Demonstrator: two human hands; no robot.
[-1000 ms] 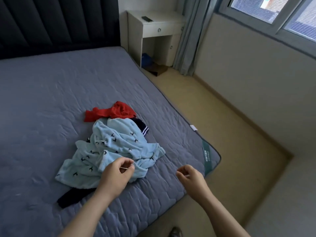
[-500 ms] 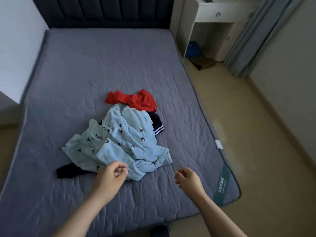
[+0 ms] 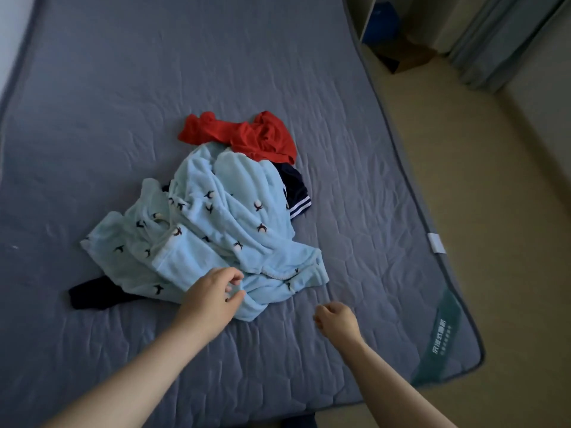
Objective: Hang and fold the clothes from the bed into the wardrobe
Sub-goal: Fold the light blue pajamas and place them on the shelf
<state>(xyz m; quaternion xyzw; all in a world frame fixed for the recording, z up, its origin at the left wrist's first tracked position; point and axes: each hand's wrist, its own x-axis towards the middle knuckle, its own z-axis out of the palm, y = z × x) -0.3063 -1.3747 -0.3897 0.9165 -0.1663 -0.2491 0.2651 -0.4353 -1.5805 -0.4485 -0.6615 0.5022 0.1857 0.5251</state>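
Note:
A heap of clothes lies on the grey-blue mattress (image 3: 92,103). On top is a crumpled light blue fleece garment (image 3: 216,230) with small dark bird prints. A red garment (image 3: 247,135) lies at its far end. A dark navy piece with white stripes (image 3: 295,193) sticks out at the right, and another dark piece (image 3: 92,293) pokes out at the lower left. My left hand (image 3: 213,299) rests on the near edge of the blue garment, fingers curled and apart, touching the cloth. My right hand (image 3: 335,318) hovers over the mattress to the right of the heap, loosely closed and holding nothing.
The mattress edge runs down the right side with a white tag (image 3: 436,242) and a green label (image 3: 438,338). Beyond it is tan floor (image 3: 494,211). A white nightstand (image 3: 367,17) and a grey curtain (image 3: 494,41) stand at the top right. A wall borders the bed's left side.
The view has tilted down and closer to the bed. My left hand has opened slightly and come down onto the blue garment's near edge. My right hand stays curled beside the heap.

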